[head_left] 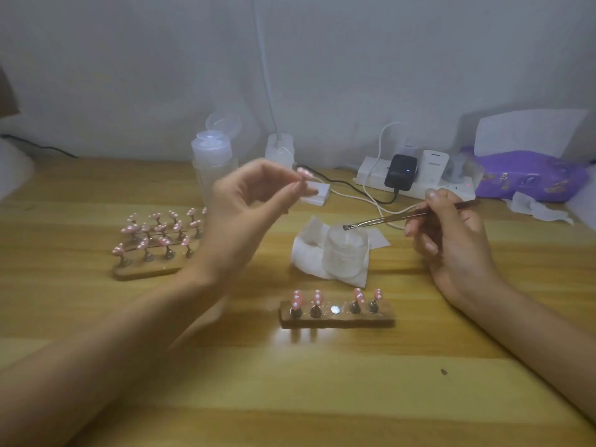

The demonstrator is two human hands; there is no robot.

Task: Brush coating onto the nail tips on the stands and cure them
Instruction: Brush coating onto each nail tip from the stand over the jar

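Head view, one frame.

1. Left hand [245, 201]: raised at centre frame, thumb and forefinger pinching a pink tip [302, 172] with white dots, clear of the table [290, 398]. The other fingers are loosely curled. Whether the tip sits on a peg cannot be told, as the fingers cover its underside.
2. Right hand [451, 230]: right of centre, fingers curled round the handle of a brush [380, 220]. The brush slants down to the left, its dark bristles just above the rim of the jar [345, 250]; contact with the contents cannot be told.
3. Jar: clear, open, centre frame, standing on a crumpled white tissue [306, 253].
4. Front stand [354, 319]: wooden bar, lower centre, just below the jar. It bears four tips [296, 298] upright on pegs, two to each side of a bare metal disc [335, 309].
5. Back stands [142, 272]: wooden bars, left of centre, partly behind the left forearm, carrying several rows of pink tips on pegs.
6. Bottle [211, 162]: translucent, flip cap up, upper centre behind the left hand.
7. Power strip [364, 171]: white, upper right by the wall, with a black charger [401, 171] plugged in and cables trailing toward the jar.
8. Purple pack [529, 177]: far upper right, beside the strip.
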